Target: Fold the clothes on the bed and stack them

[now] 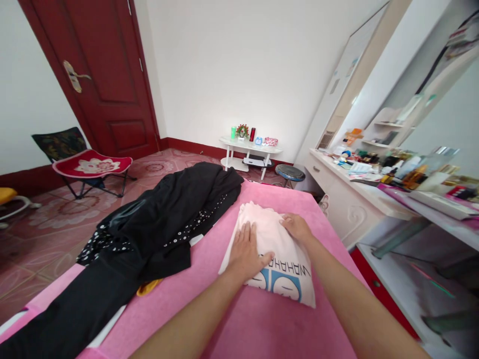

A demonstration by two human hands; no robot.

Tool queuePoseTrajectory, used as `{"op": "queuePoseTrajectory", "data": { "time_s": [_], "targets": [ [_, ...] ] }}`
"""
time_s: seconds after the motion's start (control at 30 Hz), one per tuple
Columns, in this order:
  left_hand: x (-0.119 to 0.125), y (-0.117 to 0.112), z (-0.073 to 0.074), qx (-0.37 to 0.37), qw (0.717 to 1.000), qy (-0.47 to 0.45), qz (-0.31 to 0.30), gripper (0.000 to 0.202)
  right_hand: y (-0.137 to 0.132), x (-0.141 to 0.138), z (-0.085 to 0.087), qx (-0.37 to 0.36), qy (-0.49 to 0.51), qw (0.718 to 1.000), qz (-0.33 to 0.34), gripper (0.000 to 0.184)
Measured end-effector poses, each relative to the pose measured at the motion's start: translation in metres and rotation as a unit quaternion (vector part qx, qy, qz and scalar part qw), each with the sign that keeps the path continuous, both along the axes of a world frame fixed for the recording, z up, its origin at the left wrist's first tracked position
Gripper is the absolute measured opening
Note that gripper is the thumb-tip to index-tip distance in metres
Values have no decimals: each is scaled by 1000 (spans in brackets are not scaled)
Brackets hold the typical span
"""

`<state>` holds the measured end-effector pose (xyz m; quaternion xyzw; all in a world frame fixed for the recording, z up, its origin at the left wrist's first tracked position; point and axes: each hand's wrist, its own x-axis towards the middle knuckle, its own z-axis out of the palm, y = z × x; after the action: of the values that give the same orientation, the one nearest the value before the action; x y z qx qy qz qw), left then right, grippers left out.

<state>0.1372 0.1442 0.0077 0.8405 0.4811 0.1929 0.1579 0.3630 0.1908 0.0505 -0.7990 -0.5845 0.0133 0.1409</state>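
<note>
- Pink bedspread point(262, 324): covers the bed from the near edge to the far end and carries everything listed below. Two bare forearms reach over it from the near side.
- Folded shirt point(267, 227): pale, with a blue-and-white print and lettering on its near part. It lies right of centre on the bedspread, its far edge slightly bunched.
- Left hand point(247, 252): palm flat on the left half of the folded shirt, fingers stretched out and only slightly apart, thumb out to the right. It grips nothing.
- Right hand point(297, 227): flat on the shirt's far right corner, fingers extended and close together, pressing and not clamped.
- Black garments point(175, 209): a loose heap to the left, one piece dotted white, near the shirt but apart from it. A yellow item point(149, 287) shows under the near edge.
- Folding chair point(92, 164): red seat, far left on the tiled floor, before a red door point(108, 75).
- Side table point(250, 147): white, at the far wall, with small items on top. A round stool point(291, 173) stands just right of it.
- Dressing table point(359, 189): along the right, crowded with bottles.
- Risk, as judged: the palms could drag the top layer across the soft bedspread and open the fold, or press the bunched far edge into a crease. Uneven pressure from the two hands would be the cause.
</note>
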Motion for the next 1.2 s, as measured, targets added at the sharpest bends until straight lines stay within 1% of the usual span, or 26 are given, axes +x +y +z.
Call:
{"op": "queuePoseTrajectory", "data": {
  "time_s": [0.07, 0.13, 0.27, 0.33, 0.4, 0.47, 0.53, 0.6, 0.67, 0.7, 0.73, 0.77, 0.83, 0.9, 1.03, 1.1, 1.2],
  "targets": [
    [0, 1, -1, -5, 1000, -8, 8, 106, 11, 3, 3, 8, -15, 1000, -17, 25],
    [1, 2, -3, -10, 1000, -7, 19, 109, 17, 3, 0, 21, -34, 998, -42, 26],
    [3, 2, -5, -2, 999, 7, 39, 107, 18, -6, -19, 20, -50, 995, -85, 28],
    [3, 1, -5, 2, 999, 12, 40, 105, 17, -11, -26, 10, -49, 994, -100, 30],
    [3, 1, -4, 0, 999, 16, 41, 106, 15, -16, -23, -3, -43, 993, -106, 31],
    [2, 0, -3, -1, 999, 20, 43, 105, 10, -24, -13, -14, -35, 994, -104, 32],
    [2, 0, -3, 3, 999, 23, 45, 104, -3, -37, -1, -6, -33, 996, -85, 42],
    [1, 0, -4, 12, 999, 28, 44, 101, -25, -52, 4, 50, -32, 998, -20, 58],
    [0, 0, -5, 19, 998, 33, 43, 98, -55, -63, -3, 104, -28, 992, 58, 67],
    [0, 0, -5, 22, 998, 35, 42, 97, -70, -65, -10, 105, -22, 991, 82, 67],
    [0, -1, -6, 25, 998, 36, 41, 95, -84, -65, -20, 84, -14, 993, 87, 66],
    [0, -2, -6, 28, 998, 37, 40, 93, -96, -63, -29, 45, -6, 996, 71, 65],
    [0, -5, -5, 32, 998, 40, 44, 88, -112, -56, -46, -27, 7, 999, 18, 65],
    [-1, -10, -4, 35, 997, 43, 56, 84, -118, -51, -53, -55, 11, 998, -22, 66],
    [-11, -27, -7, 58, 994, 45, 86, 74, -122, -54, -49, -49, 7, 997, -55, 65],
    [-20, -36, -11, 76, 992, 43, 88, 70, -126, -58, -47, -45, 7, 997, -66, 64],
    [-33, -47, -16, 93, 991, 43, 90, 66, -137, -60, -49, -36, 4, 997, -73, 63]
  ]
}}
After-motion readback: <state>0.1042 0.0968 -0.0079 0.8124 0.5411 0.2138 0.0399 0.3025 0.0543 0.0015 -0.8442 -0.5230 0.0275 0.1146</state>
